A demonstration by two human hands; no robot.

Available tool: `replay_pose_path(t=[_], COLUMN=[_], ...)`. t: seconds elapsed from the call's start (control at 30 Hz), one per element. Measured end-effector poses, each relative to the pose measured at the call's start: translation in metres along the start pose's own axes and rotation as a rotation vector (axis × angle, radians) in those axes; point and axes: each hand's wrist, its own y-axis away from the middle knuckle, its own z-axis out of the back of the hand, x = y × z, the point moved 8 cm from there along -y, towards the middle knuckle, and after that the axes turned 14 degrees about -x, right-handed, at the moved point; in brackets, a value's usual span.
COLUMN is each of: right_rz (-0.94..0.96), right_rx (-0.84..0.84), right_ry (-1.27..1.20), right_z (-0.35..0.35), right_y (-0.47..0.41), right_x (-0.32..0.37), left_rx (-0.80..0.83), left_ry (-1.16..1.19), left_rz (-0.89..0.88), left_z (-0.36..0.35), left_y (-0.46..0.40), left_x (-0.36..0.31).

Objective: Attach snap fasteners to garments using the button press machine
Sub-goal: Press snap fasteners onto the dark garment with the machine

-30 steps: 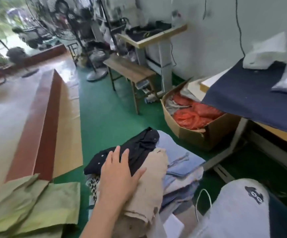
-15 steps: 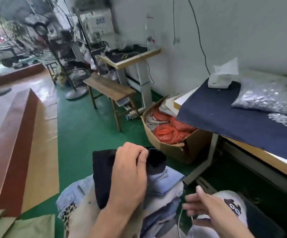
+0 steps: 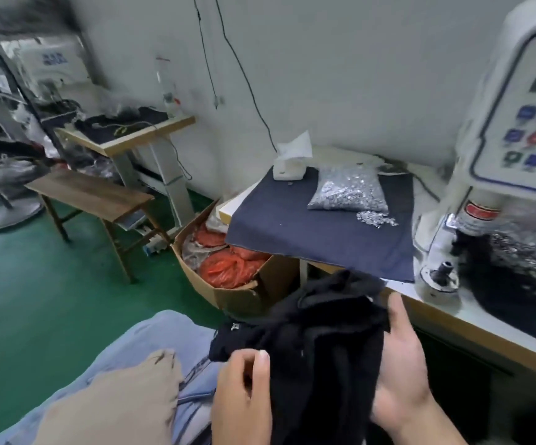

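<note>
Black fabric fills your grasp: you hold a dark garment (image 3: 311, 329) low in front of you, just short of the worktable (image 3: 472, 319) edge. Your left hand (image 3: 244, 393) pinches a fold of it, thumb pressed against curled fingers near the garment's left edge. Your right hand (image 3: 401, 367) cups the other side, with the thumb lying up along the cloth and the fingers hidden behind it, so you grip the garment from both sides. A small pale fastener or tag shows on the fabric near its upper left corner; it is too blurred to tell which.

To your right, the button press machine (image 3: 501, 149) stands on the worktable, its white head carrying a control panel with blue, red and green buttons. Its round lower die (image 3: 443, 271) sits on the base, close to the garment's upper edge but apart from it. A navy cloth (image 3: 292, 223) covers the table's left part, and on it lie a clear bag of silver snap fasteners (image 3: 350, 191), a few loose ones spilled beside it, and a white tissue box (image 3: 289, 168) behind.

Below your left hand, a pile of garments (image 3: 125, 390) shows beige and light blue pieces. A cardboard box (image 3: 244, 293) with red-orange bags stands on the green floor (image 3: 35, 300) beside the table, with a wooden bench (image 3: 90, 194) farther off.
</note>
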Motion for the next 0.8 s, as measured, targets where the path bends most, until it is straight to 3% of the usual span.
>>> replay_pose_path(t=[0.03, 0.1, 0.17, 0.23, 0.27, 0.4, 0.43, 0.53, 0.6, 0.67, 0.73, 0.8], right_rz=[-0.021, -0.051, -0.07, -0.062, -0.036, 0.006, 0.013, -0.108, -0.184, 0.085, 0.384, 0.522], right_rx=[0.041, 0.03, -0.026, -0.011, -0.015, 0.003, -0.073, -0.474, -0.653, -0.782, -0.745, -0.684], right_ry=[-0.015, -0.038, -0.051, -0.008, 0.058, 0.171, 0.304, 1.103, 1.465, 1.512, 1.422, 1.328], right_z=[-0.007, -0.013, -0.005, 0.005, 0.008, 0.052, 0.07, 0.146, 0.171, 0.153, 0.112, 0.081], right_y=[0.002, 0.004, 0.007, 0.014, 0.02, 0.045, 0.051, 0.074, 0.087, 0.084, 0.073, 0.056], right_x=[0.005, 0.009, 0.011, 0.022, 0.031, 0.061, 0.067, 0.089, 0.113, 0.145, 0.161, 0.163], left_rx=[0.016, 0.296, 0.601, 0.714, 0.756, 0.625, 0.631, 0.653, 0.686, 0.747, 0.841, 0.92], left_ry=[-0.018, 0.1, 0.566, 0.779, 0.862, 0.913, 0.914, 0.957, 0.938, 0.911, 0.887, 0.825], left_rz=[0.076, 0.357, 0.792, 0.958, 0.927, 0.7, 0.647, 0.519, 0.459, 0.416, 0.374, 0.329], left_z=[-0.009, -0.048, -0.085, -0.1, -0.104, -0.113, -0.114, -0.111, -0.116, -0.123, -0.131, -0.14], left_y=[-0.004, 0.0, 0.017, 0.018, 0.013, -0.034, -0.041, -0.053, -0.051, -0.043, -0.031, -0.015], left_x=[0.004, 0.014, 0.009, -0.008, -0.021, -0.045, -0.053, -0.082, -0.097, -0.111, -0.123, -0.13])
